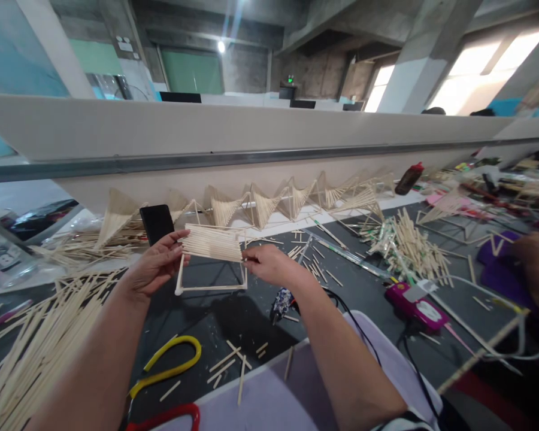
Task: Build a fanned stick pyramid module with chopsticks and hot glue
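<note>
A frame of thin wooden sticks (212, 242), its upper part covered by a close row of sticks and its lower part an open rectangle, is held up between my two hands. My left hand (159, 263) pinches its left edge near the upper corner. At the right edge, the fingers of my right hand (269, 263) are closed on the side of the same frame. Below it on the dark table lie yellow-handled scissors (173, 359) and several short stick offcuts (224, 365). A dark, patterned tool (281, 304) lies under my right wrist.
Twisted stick models (265, 203) line the partition. A black phone (157, 223) leans at left. Long sticks (49, 353) pile at lower left, a stick bundle (415, 245) at right. Further right are a magenta power strip (417, 305), cables, a red-capped bottle (408, 178) and another person's hand (536, 263).
</note>
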`<action>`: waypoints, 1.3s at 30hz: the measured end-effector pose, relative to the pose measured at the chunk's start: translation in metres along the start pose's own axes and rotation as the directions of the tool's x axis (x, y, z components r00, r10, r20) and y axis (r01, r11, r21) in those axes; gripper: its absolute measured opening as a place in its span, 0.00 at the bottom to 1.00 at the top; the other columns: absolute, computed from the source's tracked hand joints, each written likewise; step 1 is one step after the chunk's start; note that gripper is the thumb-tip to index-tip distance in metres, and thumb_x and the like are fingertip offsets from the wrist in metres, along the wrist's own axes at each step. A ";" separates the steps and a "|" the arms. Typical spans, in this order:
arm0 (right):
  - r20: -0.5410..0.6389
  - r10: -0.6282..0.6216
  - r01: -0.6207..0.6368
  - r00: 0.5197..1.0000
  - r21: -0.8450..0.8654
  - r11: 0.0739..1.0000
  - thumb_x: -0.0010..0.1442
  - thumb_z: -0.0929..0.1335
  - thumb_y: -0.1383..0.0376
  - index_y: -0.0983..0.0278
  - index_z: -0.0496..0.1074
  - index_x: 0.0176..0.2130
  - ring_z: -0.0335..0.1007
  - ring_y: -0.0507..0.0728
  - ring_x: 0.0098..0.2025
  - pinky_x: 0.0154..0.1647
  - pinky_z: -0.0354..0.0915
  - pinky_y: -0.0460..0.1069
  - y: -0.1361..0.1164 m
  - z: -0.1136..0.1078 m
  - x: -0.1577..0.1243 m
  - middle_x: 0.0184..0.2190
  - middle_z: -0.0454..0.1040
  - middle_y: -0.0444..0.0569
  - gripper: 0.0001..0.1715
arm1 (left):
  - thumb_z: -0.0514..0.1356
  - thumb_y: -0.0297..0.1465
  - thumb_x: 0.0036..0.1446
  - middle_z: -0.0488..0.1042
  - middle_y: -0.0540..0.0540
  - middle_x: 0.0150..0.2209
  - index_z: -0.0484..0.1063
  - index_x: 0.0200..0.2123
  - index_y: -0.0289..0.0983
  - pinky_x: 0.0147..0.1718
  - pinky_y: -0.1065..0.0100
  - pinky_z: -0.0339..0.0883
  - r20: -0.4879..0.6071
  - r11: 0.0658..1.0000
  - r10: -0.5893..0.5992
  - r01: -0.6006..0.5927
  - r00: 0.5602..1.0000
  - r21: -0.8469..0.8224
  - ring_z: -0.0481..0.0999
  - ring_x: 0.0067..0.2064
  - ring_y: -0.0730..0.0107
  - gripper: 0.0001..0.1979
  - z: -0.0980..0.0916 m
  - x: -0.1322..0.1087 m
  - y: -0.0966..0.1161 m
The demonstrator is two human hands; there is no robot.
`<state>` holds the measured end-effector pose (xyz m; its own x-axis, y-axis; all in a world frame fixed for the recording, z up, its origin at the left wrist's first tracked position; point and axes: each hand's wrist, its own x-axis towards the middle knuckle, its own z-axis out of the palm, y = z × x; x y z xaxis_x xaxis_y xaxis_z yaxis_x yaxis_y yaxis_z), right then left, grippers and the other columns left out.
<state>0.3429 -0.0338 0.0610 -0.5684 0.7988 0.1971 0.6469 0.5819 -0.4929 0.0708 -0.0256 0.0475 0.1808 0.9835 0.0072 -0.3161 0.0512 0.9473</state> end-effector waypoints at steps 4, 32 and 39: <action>-0.031 -0.027 0.028 0.999 0.022 0.999 0.56 0.63 0.69 0.66 0.74 0.31 0.60 0.49 0.27 0.28 0.51 0.43 0.004 -0.004 -0.002 0.25 0.72 0.45 0.10 | 0.65 0.25 0.45 0.75 0.49 0.34 0.68 0.48 0.41 0.29 0.75 0.73 0.025 1.000 0.020 -0.020 0.999 0.022 0.75 0.28 0.74 0.24 0.005 -0.005 0.007; -0.104 -0.083 0.088 0.991 0.043 0.995 0.55 0.63 0.69 0.65 0.70 0.26 0.57 0.49 0.25 0.27 0.51 0.44 0.014 -0.010 -0.008 0.21 0.67 0.43 0.09 | 0.66 0.29 0.46 0.75 0.47 0.33 0.70 0.46 0.39 0.30 0.73 0.72 0.091 0.985 0.034 -0.048 0.995 0.165 0.76 0.29 0.72 0.21 0.013 -0.015 0.017; -0.015 0.000 0.001 1.000 0.089 0.996 0.54 0.63 0.70 0.66 0.73 0.29 0.60 0.49 0.26 0.27 0.51 0.43 0.008 -0.001 0.000 0.22 0.69 0.43 0.09 | 0.66 0.28 0.46 0.73 0.49 0.25 0.70 0.45 0.36 0.25 0.78 0.69 0.058 0.993 -0.032 0.025 0.998 0.111 0.72 0.24 0.77 0.20 0.001 -0.006 0.009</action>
<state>0.3487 -0.0289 0.0574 -0.5610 0.8009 0.2095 0.5985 0.5672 -0.5657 0.0683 -0.0311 0.0562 0.2443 0.9697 -0.0046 -0.2060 0.0565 0.9769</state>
